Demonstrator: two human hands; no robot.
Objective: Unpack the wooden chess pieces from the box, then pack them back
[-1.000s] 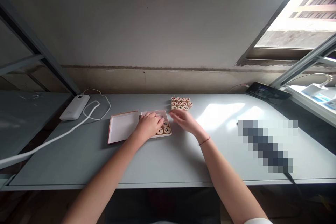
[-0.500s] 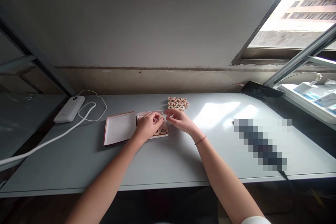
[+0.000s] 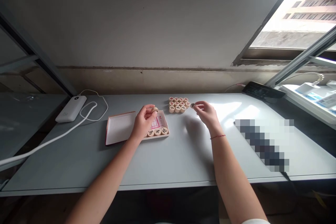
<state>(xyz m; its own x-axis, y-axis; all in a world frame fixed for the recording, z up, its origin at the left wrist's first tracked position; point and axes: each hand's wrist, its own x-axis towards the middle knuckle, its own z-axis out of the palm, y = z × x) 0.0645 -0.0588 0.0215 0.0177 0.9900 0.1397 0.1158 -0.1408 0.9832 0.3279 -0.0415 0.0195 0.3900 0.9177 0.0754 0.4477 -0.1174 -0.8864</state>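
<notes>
My left hand (image 3: 144,120) is closed on a round wooden Chinese chess piece (image 3: 154,109), held above the white box (image 3: 168,126). Inside the box, a row of black-marked pieces (image 3: 157,132) lies along the near side, and pink lines show on the paper behind them. Between thumb and fingers, my right hand (image 3: 207,113) pinches another Chinese chess piece (image 3: 193,105) with a dark marking. That piece is just right of a block of stacked pieces (image 3: 177,104), most of them red-marked with black ones at the front. Part of the box is hidden by my left hand.
Left of the box lies its open lid (image 3: 120,127). A white power bank (image 3: 70,109) with cables sits at the table's left. On the right are a blurred-out dark object (image 3: 262,143) and a black device (image 3: 262,91) by the wall.
My right hand has moved right, from beside the box to the right of the stacked pieces, and a piece now shows in it. My left hand has risen from inside the box with a piece.
</notes>
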